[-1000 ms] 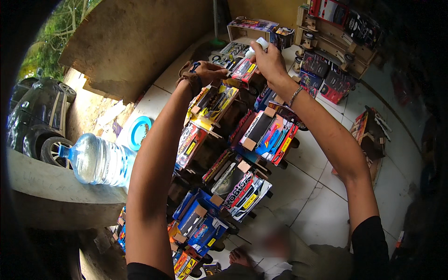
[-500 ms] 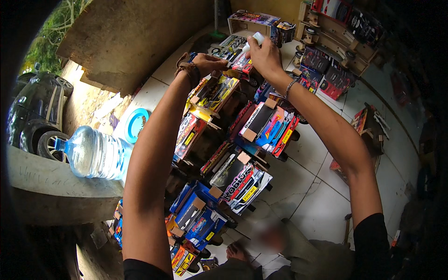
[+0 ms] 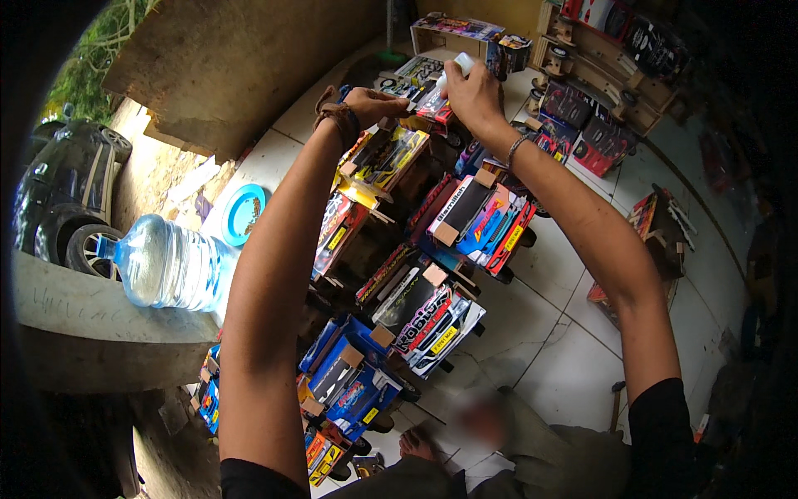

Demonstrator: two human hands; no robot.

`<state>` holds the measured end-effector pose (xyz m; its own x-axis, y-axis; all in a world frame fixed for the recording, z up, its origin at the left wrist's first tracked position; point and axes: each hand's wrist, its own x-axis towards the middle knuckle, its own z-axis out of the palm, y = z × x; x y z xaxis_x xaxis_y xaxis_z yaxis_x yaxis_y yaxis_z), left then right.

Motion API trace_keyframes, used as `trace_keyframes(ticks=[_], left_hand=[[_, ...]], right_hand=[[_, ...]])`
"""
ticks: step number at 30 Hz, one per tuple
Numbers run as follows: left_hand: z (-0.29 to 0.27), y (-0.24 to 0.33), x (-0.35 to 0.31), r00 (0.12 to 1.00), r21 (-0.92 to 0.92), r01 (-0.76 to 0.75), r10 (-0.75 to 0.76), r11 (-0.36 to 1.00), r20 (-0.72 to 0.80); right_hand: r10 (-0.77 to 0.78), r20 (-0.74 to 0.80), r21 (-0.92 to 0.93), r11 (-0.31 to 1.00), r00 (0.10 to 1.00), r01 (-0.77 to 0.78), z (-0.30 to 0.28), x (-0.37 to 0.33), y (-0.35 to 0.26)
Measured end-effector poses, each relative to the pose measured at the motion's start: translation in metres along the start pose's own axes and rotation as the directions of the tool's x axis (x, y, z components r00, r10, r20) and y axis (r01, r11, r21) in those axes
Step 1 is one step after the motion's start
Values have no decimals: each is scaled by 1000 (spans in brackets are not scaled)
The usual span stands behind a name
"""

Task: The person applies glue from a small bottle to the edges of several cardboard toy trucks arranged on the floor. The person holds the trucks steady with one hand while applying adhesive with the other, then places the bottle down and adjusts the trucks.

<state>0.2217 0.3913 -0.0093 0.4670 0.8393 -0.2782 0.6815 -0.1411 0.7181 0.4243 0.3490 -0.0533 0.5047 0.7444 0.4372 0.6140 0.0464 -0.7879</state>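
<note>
In my right hand (image 3: 477,98) is a small white plastic bottle (image 3: 464,62), tilted with its lower end toward a toy truck (image 3: 432,104) with a red and white front. My left hand (image 3: 374,106) is closed in a pinch beside that truck's left side. What its fingertips hold is too small to make out. Just below my left hand stands a yellow toy truck (image 3: 389,158). Nearer to me are a blue and red toy truck (image 3: 482,220), a white and black one (image 3: 428,324) and a blue one (image 3: 357,391), with small wooden blocks on them.
A large clear water bottle (image 3: 170,262) lies on its side at the left, near a blue plate (image 3: 244,214). Wooden toy chassis (image 3: 594,71) stand at the back right. A hammer (image 3: 616,406) lies on the tiled floor. Outside at the left is a parked car (image 3: 71,191).
Both hands stay nearly in place over the far truck. The white bottle has shifted slightly within the picture, and the whole view has moved a little.
</note>
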Motion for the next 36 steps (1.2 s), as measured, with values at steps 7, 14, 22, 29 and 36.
trace_keyframes(ticks=[7, 14, 22, 29, 36], left_hand=[[1, -1, 0, 1000, -38, 28, -29, 999, -6], [0, -4, -1, 999, -86, 37, -35, 996, 20], [-2, -12, 1, 999, -83, 25, -27, 996, -24], [-25, -20, -19, 986, -8, -67, 65, 998, -151], [-53, -25, -116, 929, 7, -198, 190, 980, -317]], right_hand=[[8, -8, 38, 999, 1000, -8, 0, 0, -2], [-24, 9, 56, 998, 1000, 24, -5, -1, -4], [-30, 47, 20, 999, 998, 29, -3, 5, 0], [-51, 1, -10, 999, 999, 51, 1, 5, -3], [-57, 5, 26, 998, 998, 57, 0, 5, -3]])
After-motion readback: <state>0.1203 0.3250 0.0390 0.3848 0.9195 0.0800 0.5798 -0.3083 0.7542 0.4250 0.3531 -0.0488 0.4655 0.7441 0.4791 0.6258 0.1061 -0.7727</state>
